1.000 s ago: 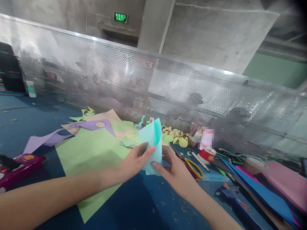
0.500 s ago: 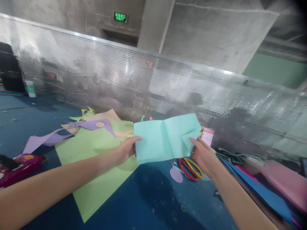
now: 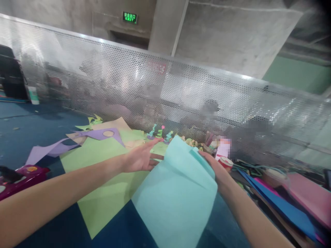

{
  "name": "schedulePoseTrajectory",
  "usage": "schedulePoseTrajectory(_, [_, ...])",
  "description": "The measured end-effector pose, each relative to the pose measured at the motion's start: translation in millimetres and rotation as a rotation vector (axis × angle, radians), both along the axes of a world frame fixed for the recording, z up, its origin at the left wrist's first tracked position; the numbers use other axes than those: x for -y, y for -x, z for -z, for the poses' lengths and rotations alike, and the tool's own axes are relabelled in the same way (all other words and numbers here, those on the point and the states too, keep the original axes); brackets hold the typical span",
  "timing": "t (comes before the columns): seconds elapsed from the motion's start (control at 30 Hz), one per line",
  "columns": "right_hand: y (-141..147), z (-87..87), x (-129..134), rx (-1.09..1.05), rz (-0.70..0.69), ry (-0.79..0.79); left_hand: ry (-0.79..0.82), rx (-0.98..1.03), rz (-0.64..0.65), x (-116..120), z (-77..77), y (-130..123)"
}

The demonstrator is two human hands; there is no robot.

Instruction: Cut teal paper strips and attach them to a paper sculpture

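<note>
A sheet of light turquoise paper hangs tilted over the blue table, with creases across its upper right part. My right hand grips its upper right edge, its fingers partly hidden behind the paper. At the sheet's left side, my left hand has its fingers stretched and spread, holding nothing. Beneath my left forearm lies a large light green sheet. A purple paper offcut with a round hole rests on the pile beyond it.
Small paper figures stand by the perforated metal screen. A magenta device is at the left, a glue stick farther back. Coloured sheets and a roll of tape lie at the right.
The folded turquoise sheet has opened out and now hangs down toward me. My left hand has let go of its left edge, while my right hand keeps hold.
</note>
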State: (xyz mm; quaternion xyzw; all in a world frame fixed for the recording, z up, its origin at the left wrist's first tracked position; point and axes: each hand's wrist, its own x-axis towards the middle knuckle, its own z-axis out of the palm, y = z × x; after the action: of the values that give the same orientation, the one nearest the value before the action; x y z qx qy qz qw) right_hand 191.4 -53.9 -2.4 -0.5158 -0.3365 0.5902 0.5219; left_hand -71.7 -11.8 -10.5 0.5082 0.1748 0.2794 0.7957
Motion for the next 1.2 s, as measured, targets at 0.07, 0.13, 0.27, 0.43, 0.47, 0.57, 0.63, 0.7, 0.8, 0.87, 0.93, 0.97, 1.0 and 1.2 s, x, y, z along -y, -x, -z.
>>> schedulePoseTrajectory(0.07, [4.4,4.5,-0.1,0.004,-0.048,-0.011,-0.054,-0.022,0.030,2.8,1.9,-1.7])
schedulePoseTrajectory(0.13, [9.0,5.8,0.8,0.009,-0.078,-0.003,-0.121,-0.065,0.054,4.0,4.1,-2.5])
schedulePoseTrajectory(0.27, [15.5,3.1,2.7,0.030,-0.042,0.002,-0.221,-0.160,0.002,2.7,7.0,-2.0])
schedulePoseTrajectory(0.43, [15.6,7.3,-0.3,0.038,-0.022,-0.029,-0.239,-0.177,0.080,3.5,6.8,0.2])
schedulePoseTrajectory(0.47, [15.1,9.0,-1.1,0.039,-0.021,-0.034,-0.240,-0.188,0.098,3.9,7.0,0.4])
schedulePoseTrajectory(0.57, [14.4,12.9,-2.7,0.030,-0.039,-0.037,-0.249,-0.215,0.127,3.9,8.5,-0.2])
schedulePoseTrajectory(0.63, [14.5,13.3,-2.9,0.003,-0.082,-0.056,-0.256,-0.198,0.141,3.2,9.2,-1.2])
schedulePoseTrajectory(0.7, [14.7,12.0,-2.9,-0.015,-0.130,-0.105,-0.262,-0.159,0.141,2.5,9.2,-2.0])
schedulePoseTrajectory(0.8, [15.3,9.4,-3.0,0.048,-0.151,-0.193,-0.266,-0.133,0.120,1.9,8.5,-2.2])
schedulePoseTrajectory(0.87, [15.8,9.0,-3.3,0.107,-0.148,-0.250,-0.267,-0.143,0.095,1.5,8.4,-1.6])
schedulePoseTrajectory(0.93, [16.0,10.0,-3.7,0.134,-0.149,-0.322,-0.269,-0.157,0.065,1.0,8.9,-0.9])
schedulePoseTrajectory(0.97, [15.5,10.8,-4.1,0.146,-0.156,-0.356,-0.267,-0.166,0.055,0.5,9.3,-0.5])
schedulePoseTrajectory(1.0, [14.1,11.8,-4.7,0.174,-0.160,-0.385,-0.266,-0.176,0.046,0.0,9.7,-0.1])
schedulePoseTrajectory(1.2, [-25.2,16.8,-14.1,1.102,-0.123,-0.243,-0.317,-0.260,-0.025,-7.6,11.0,4.3])
